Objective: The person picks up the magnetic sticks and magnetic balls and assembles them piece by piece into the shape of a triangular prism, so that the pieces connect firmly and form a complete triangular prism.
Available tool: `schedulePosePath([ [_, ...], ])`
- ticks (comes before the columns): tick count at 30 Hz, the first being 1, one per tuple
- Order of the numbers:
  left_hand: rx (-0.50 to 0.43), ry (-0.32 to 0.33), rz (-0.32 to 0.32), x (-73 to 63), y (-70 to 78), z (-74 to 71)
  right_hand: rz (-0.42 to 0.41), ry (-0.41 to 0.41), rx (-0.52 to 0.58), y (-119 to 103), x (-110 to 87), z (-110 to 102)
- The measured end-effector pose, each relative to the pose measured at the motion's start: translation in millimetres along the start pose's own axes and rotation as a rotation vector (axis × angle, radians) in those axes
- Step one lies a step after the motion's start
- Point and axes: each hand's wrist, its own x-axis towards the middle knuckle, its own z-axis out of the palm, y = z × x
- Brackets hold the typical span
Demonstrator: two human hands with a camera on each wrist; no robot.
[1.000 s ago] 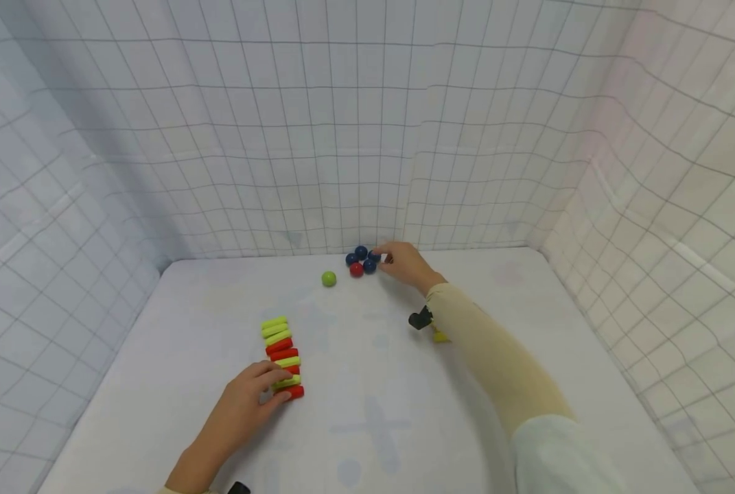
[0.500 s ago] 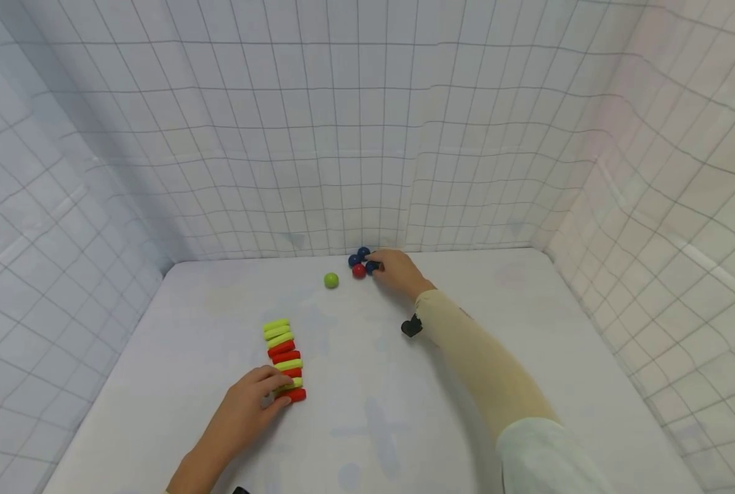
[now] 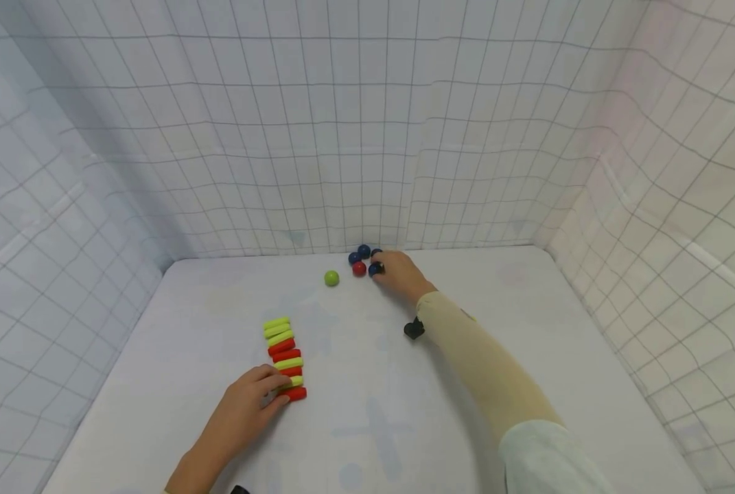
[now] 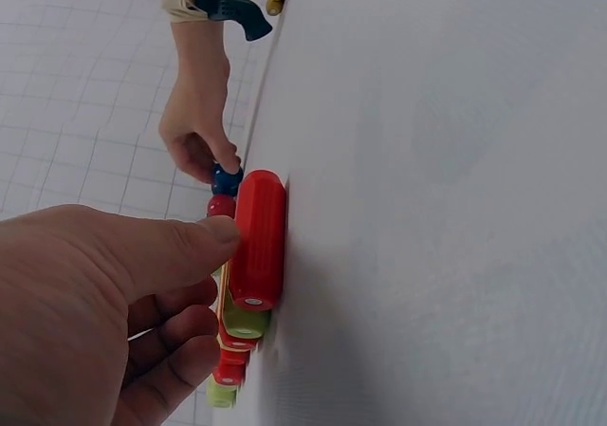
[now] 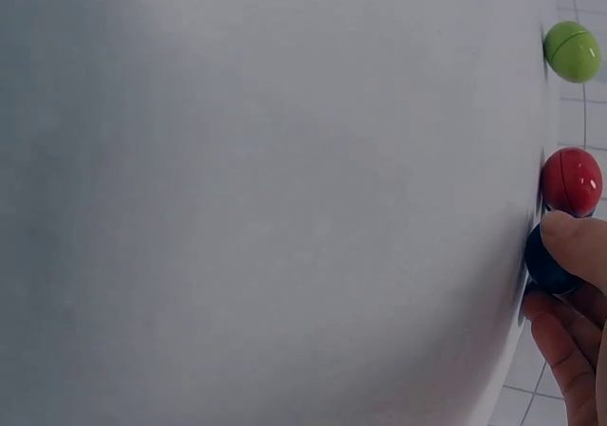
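Against a white gridded backdrop [image 3: 305, 137], a person's right hand [image 3: 399, 273] pinches a blue ball [image 5: 546, 260] while the left hand [image 3: 246, 398], its grip unclear, touches a red cylinder [image 4: 259, 241] ending a red-and-lime row [image 3: 281, 346], with a red ball [image 5: 572, 179] just beside the blue on the white table [image 3: 441, 425].
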Motion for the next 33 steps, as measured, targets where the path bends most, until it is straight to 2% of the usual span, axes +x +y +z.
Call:
schedulePosePath([
  [8,0.030,-0.006,0.015,2.0,-1.2,0.7,0.025,-0.001,-0.006,3,-3.9,-1],
  [14,0.054,-0.011,0.027,1.3,-0.3,-0.4,0.019,0.004,0.044,0,-8.0,-3],
  [20,0.075,-0.086,0.001,2.8,2.9,-3.8,0.026,0.101,0.169,-1,-17.7,-6],
  [23,0.086,-0.090,0.006,2.5,3.8,-3.8,0.017,0.157,0.246,1,-25.0,-8],
  [29,0.091,-0.081,-0.006,0.4,6.1,-3.0,0.016,0.216,0.286,1,-42.6,-12],
  [33,0.088,-0.078,-0.014,0.5,6.9,-1.7,0.007,0.221,0.278,-3,-53.0,-15],
])
